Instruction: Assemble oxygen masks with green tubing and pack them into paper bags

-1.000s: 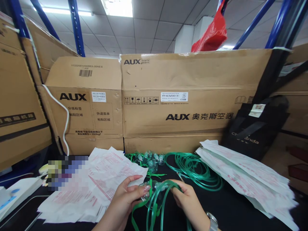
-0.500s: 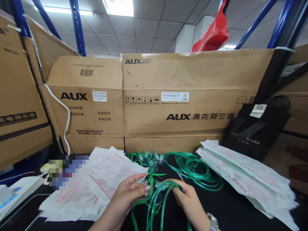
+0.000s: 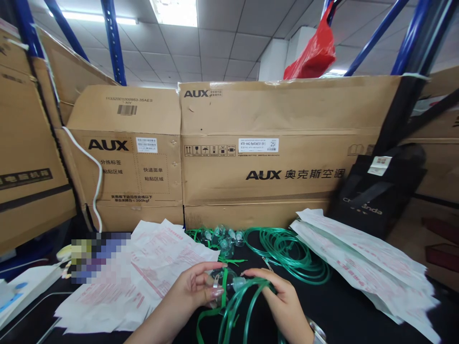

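Note:
Low in the middle of the head view, my left hand (image 3: 201, 284) grips a clear oxygen mask (image 3: 225, 276) by its edge, thumb in front. A green elastic strap (image 3: 224, 289) crosses the mask and trails down below it. My right hand (image 3: 274, 289) is closed around a looped bundle of green tubing (image 3: 251, 286), close to the mask's clear connector (image 3: 238, 283). The tubing hangs down past the bottom of the view. Whether the tube end is seated on the connector I cannot tell. My right fingertips are partly hidden behind the loops.
Behind my hands lie several more clear masks (image 3: 224, 241) and a coil of green tubing (image 3: 287, 251). Printed white bags lie at the left (image 3: 143, 272) and right (image 3: 369, 267). Cardboard boxes (image 3: 287, 191) wall the back; a black bag (image 3: 373, 196) stands at right.
My right hand and the tubing have shifted slightly, and the mask's clear connector shows more plainly between my hands. The whole view has moved a little. Both hands keep their hold.

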`<state>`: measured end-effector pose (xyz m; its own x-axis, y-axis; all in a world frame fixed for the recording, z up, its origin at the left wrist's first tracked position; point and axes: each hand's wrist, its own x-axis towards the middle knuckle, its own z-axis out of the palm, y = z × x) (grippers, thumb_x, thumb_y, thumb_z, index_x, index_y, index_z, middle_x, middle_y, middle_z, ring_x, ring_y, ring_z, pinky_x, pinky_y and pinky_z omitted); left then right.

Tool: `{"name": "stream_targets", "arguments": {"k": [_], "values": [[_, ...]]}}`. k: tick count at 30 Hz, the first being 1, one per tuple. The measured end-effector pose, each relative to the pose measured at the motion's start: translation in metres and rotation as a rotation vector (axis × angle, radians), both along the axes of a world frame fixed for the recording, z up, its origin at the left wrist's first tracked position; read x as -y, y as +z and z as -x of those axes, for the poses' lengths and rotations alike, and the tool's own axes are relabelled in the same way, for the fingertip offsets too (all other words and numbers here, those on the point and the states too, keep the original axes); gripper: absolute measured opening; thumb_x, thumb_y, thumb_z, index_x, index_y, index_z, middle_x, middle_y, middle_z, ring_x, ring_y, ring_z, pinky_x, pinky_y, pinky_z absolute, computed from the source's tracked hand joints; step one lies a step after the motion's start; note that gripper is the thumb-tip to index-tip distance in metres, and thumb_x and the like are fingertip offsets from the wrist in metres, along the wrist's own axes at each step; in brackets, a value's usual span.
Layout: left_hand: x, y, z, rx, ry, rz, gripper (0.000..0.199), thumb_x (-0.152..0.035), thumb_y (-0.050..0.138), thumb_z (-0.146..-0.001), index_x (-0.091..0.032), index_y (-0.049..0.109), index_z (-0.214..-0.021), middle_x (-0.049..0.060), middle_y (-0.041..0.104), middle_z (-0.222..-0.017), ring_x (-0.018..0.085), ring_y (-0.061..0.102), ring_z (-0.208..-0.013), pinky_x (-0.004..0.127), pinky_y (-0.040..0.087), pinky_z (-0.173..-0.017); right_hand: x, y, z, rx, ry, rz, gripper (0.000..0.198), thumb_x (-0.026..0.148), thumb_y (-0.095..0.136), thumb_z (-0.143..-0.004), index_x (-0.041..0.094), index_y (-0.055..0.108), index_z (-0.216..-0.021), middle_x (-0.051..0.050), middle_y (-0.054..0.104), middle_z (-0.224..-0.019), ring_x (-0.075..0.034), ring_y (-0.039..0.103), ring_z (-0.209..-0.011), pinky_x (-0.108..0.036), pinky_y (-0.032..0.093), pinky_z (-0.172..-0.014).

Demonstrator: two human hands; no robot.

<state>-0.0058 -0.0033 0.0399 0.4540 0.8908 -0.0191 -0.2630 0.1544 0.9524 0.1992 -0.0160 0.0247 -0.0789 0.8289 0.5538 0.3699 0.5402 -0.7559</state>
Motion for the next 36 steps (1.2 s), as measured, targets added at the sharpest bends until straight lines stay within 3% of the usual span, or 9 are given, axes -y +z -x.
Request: {"name": "stream_targets", "arguments": {"k": [4, 11, 15, 27, 31, 36], "values": [[0.000, -0.005, 0.003, -0.020, -0.037, -0.039, 0.035, -0.018, 0.073, -0.058, -0.017, 0.053, -0.087, -0.006, 0.053, -0.059, 0.006, 0.049, -0.053, 0.021, 0.037, -0.055, 0.001, 0.000, -0.001, 0.039, -0.008, -0.034, 0.025, 0.017, 0.045, -0.075, 0.023, 0.067, -0.084, -0.003, 0.069, -0.080, -0.017, 0.063, -0.075, -0.026, 0.050, -0.070], [-0.005, -0.018, 0.004, 0.003, -0.101, -0.033, 0.040, -0.014, 0.075, -0.054, -0.019, 0.045, -0.081, -0.006, 0.057, -0.062, 0.007, 0.052, -0.055, 0.022, 0.040, -0.056, 0.002, 0.003, 0.000, 0.102, -0.001, -0.077, 0.029, 0.013, 0.043, -0.073, 0.024, 0.067, -0.085, -0.002, 0.069, -0.079, -0.016, 0.062, -0.074, -0.024, 0.050, -0.067], [-0.002, -0.014, 0.002, 0.064, -0.118, -0.055, 0.040, -0.015, 0.073, -0.058, -0.021, 0.041, -0.081, -0.008, 0.054, -0.059, 0.005, 0.048, -0.051, 0.020, 0.037, -0.053, 0.000, 0.000, -0.001, 0.095, -0.010, -0.054, 0.028, 0.013, 0.043, -0.074, 0.023, 0.067, -0.086, -0.003, 0.069, -0.080, -0.016, 0.062, -0.077, -0.025, 0.050, -0.069], [0.004, 0.008, 0.008, -0.032, -0.181, -0.059, 0.029, -0.013, 0.068, -0.063, -0.019, 0.043, -0.078, -0.007, 0.051, -0.062, 0.006, 0.046, -0.055, 0.021, 0.036, -0.056, 0.004, 0.002, 0.000, 0.147, 0.017, -0.083, 0.033, 0.009, 0.040, -0.072, 0.023, 0.066, -0.088, -0.002, 0.068, -0.079, -0.015, 0.062, -0.073, -0.024, 0.049, -0.066], [0.005, 0.007, 0.011, -0.063, -0.265, -0.074, 0.029, -0.007, 0.067, -0.061, -0.019, 0.044, -0.075, -0.006, 0.052, -0.067, 0.007, 0.047, -0.062, 0.019, 0.036, -0.058, 0.005, 0.003, 0.001, 0.173, 0.028, -0.088, 0.036, 0.008, 0.039, -0.070, 0.023, 0.066, -0.087, -0.002, 0.068, -0.079, -0.015, 0.062, -0.073, -0.024, 0.050, -0.065], [0.005, 0.007, 0.013, -0.062, -0.264, -0.077, 0.025, -0.005, 0.064, -0.064, -0.018, 0.045, -0.075, -0.005, 0.052, -0.070, 0.007, 0.046, -0.065, 0.021, 0.036, -0.061, 0.003, 0.002, 0.001, 0.164, 0.033, -0.080, 0.035, 0.007, 0.040, -0.070, 0.022, 0.066, -0.088, -0.002, 0.068, -0.080, -0.015, 0.062, -0.075, -0.023, 0.049, -0.067]]}}
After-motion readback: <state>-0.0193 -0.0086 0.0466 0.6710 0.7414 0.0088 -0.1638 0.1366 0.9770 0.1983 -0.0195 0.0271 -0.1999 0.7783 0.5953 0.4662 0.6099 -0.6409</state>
